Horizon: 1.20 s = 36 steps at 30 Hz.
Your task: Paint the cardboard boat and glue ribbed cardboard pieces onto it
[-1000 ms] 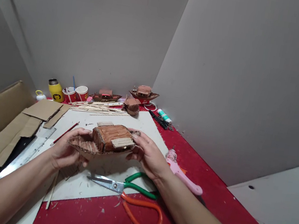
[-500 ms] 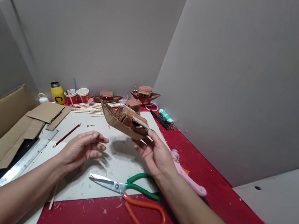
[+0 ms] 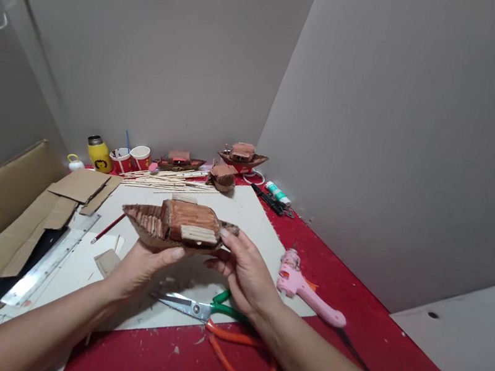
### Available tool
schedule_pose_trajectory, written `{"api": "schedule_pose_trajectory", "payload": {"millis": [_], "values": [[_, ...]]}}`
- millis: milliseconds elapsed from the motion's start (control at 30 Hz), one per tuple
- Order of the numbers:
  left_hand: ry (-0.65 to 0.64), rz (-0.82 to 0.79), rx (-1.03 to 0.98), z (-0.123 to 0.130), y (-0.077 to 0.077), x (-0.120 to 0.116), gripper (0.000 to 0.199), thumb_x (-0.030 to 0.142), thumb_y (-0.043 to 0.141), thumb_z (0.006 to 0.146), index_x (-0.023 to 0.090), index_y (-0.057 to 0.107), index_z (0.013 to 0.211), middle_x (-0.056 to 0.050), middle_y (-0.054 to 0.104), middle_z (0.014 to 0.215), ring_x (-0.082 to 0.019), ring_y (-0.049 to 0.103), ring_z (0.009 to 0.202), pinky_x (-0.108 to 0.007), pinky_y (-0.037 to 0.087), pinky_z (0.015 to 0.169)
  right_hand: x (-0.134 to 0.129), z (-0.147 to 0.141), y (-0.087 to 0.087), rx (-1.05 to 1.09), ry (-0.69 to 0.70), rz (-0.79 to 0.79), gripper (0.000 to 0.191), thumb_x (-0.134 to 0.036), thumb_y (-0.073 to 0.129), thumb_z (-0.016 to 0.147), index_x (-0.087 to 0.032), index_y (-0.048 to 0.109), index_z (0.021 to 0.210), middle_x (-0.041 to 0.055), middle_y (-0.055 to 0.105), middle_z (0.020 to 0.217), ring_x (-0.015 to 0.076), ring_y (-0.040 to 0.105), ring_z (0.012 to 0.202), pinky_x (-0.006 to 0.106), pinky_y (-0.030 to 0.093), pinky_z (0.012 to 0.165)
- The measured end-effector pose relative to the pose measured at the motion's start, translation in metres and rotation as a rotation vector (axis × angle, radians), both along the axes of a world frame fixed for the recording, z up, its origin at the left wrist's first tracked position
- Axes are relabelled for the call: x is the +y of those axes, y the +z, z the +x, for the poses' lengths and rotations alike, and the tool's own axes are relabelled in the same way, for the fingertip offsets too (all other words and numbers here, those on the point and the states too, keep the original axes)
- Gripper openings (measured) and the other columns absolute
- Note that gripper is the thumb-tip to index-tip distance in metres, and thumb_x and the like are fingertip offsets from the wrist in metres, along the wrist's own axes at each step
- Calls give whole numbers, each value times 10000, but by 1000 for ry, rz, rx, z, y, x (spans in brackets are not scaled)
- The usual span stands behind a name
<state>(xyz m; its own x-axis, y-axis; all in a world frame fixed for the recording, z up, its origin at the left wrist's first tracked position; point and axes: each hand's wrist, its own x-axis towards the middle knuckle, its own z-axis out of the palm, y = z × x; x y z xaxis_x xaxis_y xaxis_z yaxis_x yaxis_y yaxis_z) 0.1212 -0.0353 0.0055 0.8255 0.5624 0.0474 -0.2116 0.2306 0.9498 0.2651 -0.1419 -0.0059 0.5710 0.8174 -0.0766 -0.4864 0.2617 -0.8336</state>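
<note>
A brown cardboard model boat [image 3: 190, 221] with a curved cabin roof and pale stick flaps is held above the white sheet [image 3: 243, 210]. My right hand [image 3: 246, 267] grips its right end, thumb on the near side and fingers beneath. Under the hull on the left, my left hand [image 3: 141, 266] holds it with the thumb along the near side; its other fingers are hidden. Below the hands lie scissors [image 3: 195, 309] with one green and one orange handle, partly covered by my right forearm.
A pink glue gun [image 3: 306, 289] lies right on the red tabletop [image 3: 364, 304]. Cardboard pieces [image 3: 28, 232] and a clear ruler [image 3: 49, 267] are left. Behind are thin wooden sticks [image 3: 164, 180], paper cups [image 3: 140, 159], a yellow bottle [image 3: 99, 156] and other model boats [image 3: 242, 156].
The boat has come lower and nearer and turned to show its roof and side. My left hand, free and apart before, now supports the hull.
</note>
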Motion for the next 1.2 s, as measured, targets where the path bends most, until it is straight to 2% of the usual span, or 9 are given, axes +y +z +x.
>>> {"api": "schedule_pose_trajectory", "payload": {"millis": [267, 400, 533, 633, 733, 867, 967, 1067, 1200], "values": [[72, -73, -67, -4, 10, -9, 522, 252, 768, 747, 195, 628, 1247, -98, 697, 1195, -281, 590, 1176, -399, 438, 1034, -3, -8, -3, -31, 61, 37, 290, -384, 749, 765, -213, 630, 967, 7, 703, 886, 143, 643, 728, 207, 532, 531], [111, -81, -53, -3, 12, -6, 532, 255, 760, 753, 185, 611, 1259, -105, 698, 1192, -288, 617, 1135, -412, 478, 985, -4, -4, -2, -71, 84, -26, 322, -432, 717, 778, -220, 623, 1001, 22, 697, 895, 169, 648, 738, 241, 534, 542], [174, -99, -24, 0, 5, 0, 534, 283, 789, 718, 179, 628, 1216, -118, 686, 1213, -303, 623, 1126, -385, 525, 897, -7, 5, -2, -359, -181, -62, 358, -449, 678, 814, -251, 592, 1100, 40, 684, 1036, 206, 641, 953, 321, 538, 767], [204, -129, -5, 2, 1, 4, 467, 275, 805, 695, 173, 656, 1126, -115, 692, 1195, -288, 621, 1122, -365, 538, 871, -11, 8, -2, -695, -365, 10, 353, -367, 704, 811, -264, 590, 1129, 55, 640, 1142, 223, 585, 1092, 406, 453, 978], [195, -140, -33, 3, 0, 7, 451, 193, 810, 671, 203, 643, 1090, -74, 694, 1186, -243, 638, 1081, -357, 545, 875, -13, 4, -4, -830, -341, 34, 328, -297, 690, 829, -282, 601, 1144, 44, 637, 1123, 214, 601, 1044, 405, 458, 974], [152, -115, -16, 3, 2, 10, 401, 174, 788, 684, 180, 633, 1053, -80, 682, 1190, -241, 634, 1080, -355, 553, 860, -11, 0, -7, -821, -279, 20, 272, -279, 664, 853, -296, 621, 1121, 26, 639, 1090, 186, 620, 980, 348, 505, 892], [158, -118, 24, 3, 3, 11, 431, 172, 790, 676, 172, 616, 1070, -87, 708, 1116, -238, 656, 1019, -328, 563, 802, -10, 4, -9, -795, -239, 17, 276, -290, 661, 855, -304, 614, 1126, 27, 633, 1105, 189, 605, 1032, 340, 507, 898], [139, -131, 23, 3, 2, 13, 472, 157, 769, 690, 188, 590, 1126, -80, 720, 1084, -234, 660, 992, -327, 563, 775, -10, 7, -11, -847, -181, 19, 482, -313, 696, 825, -333, 516, 1273, 50, 574, 1238, 222, 543, 1155, 372, 502, 925], [108, -148, 36, 4, 1, 11, 523, 137, 768, 682, 203, 578, 1165, -71, 728, 1080, -241, 654, 1021, -340, 560, 796, -9, 6, -12, -1082, -117, -43, 938, -343, 774, 749, -368, 204, 1494, 88, 426, 1439, 279, 435, 1301, 495, 405, 1047]]}}
